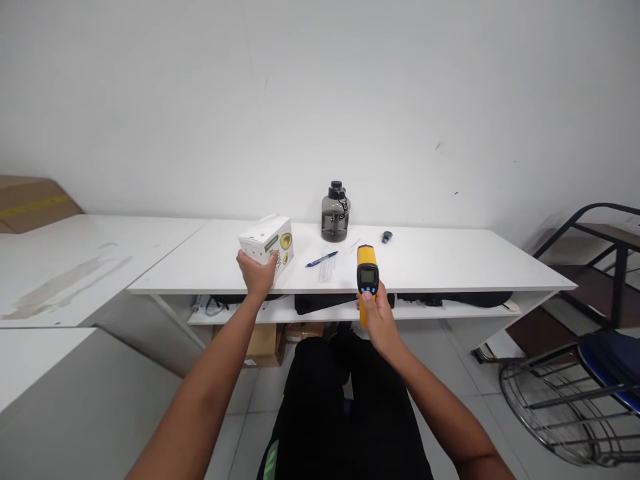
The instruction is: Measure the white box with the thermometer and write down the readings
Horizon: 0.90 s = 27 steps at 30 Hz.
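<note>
My left hand (259,272) is wrapped round the near end of a white box (267,237) with avocado pictures, on the left part of the white desk (450,263). Held in my right hand (381,320) is a yellow and black infrared thermometer (367,273), its small screen and blue buttons facing me, my thumb on the buttons. It is over the desk's front edge. Between the hands, a blue pen (321,259) lies on a printed paper slip (327,270). Behind them a grey translucent water jug (335,213) stands upright. A small dark object (387,237) lies at the right.
A shelf (280,312) under the desk holds dark items, with cardboard boxes (265,343) below. Another white desk (65,267) adjoins at left, bearing a cardboard box (35,203). At right are a dark metal-framed rack (620,280) and a blue-seated stool (613,363).
</note>
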Each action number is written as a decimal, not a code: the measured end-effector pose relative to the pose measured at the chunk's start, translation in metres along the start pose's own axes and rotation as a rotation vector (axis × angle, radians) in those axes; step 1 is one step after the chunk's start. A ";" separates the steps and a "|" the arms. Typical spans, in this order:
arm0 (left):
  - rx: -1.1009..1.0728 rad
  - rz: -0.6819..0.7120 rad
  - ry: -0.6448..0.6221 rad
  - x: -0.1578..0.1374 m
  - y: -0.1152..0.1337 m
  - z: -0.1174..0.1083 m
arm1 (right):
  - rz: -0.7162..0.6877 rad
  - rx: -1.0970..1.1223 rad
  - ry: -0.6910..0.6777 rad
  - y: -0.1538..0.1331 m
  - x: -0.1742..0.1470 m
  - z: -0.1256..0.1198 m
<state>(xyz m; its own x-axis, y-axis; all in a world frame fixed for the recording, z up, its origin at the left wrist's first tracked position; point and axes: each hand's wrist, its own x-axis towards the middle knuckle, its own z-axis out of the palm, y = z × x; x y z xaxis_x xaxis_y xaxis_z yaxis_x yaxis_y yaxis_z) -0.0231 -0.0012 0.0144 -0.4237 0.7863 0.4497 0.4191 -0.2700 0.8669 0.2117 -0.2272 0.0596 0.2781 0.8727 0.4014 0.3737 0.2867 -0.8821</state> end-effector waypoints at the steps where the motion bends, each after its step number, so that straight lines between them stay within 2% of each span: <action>1: 0.005 -0.002 0.004 0.000 0.000 0.000 | 0.012 0.007 0.000 0.000 -0.001 0.000; 7: 0.052 -0.026 0.007 -0.003 0.004 -0.002 | 0.034 0.015 -0.069 -0.002 -0.004 0.000; 16: 0.057 0.009 0.043 0.000 -0.005 0.003 | 0.029 0.069 -0.046 0.008 -0.010 0.001; 19: 0.058 0.031 0.033 0.000 -0.007 0.004 | 0.096 0.119 -0.022 0.013 -0.012 0.004; 24: 0.081 0.046 0.062 0.000 -0.008 0.006 | 0.341 0.256 -0.020 0.030 -0.003 -0.001; 27: 0.106 0.045 0.087 0.000 -0.009 0.008 | 0.330 0.064 -0.038 0.049 0.023 -0.021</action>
<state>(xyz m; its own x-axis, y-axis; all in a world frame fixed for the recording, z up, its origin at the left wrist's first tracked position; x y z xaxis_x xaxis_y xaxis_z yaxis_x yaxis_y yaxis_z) -0.0202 0.0052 0.0048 -0.4686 0.7222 0.5087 0.5201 -0.2399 0.8197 0.2548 -0.2010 0.0306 0.3415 0.9362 0.0831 0.2119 0.0095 -0.9772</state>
